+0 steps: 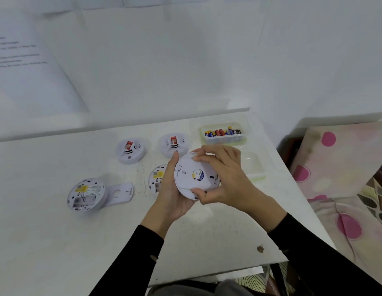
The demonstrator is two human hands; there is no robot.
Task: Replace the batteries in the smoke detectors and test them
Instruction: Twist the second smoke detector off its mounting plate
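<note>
Detector [186, 178] between curled fingers [207, 157]

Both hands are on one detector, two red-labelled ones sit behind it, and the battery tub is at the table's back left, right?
No: the head view shows the battery tub at the back right of the table. The rest holds: the left hand and right hand grip one detector, with two red-labelled detectors behind it.

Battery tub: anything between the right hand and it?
Nothing visible blocks it. The battery tub sits just beyond the right hand, only table between; both that hand and the left hand grip the held detector.
</note>
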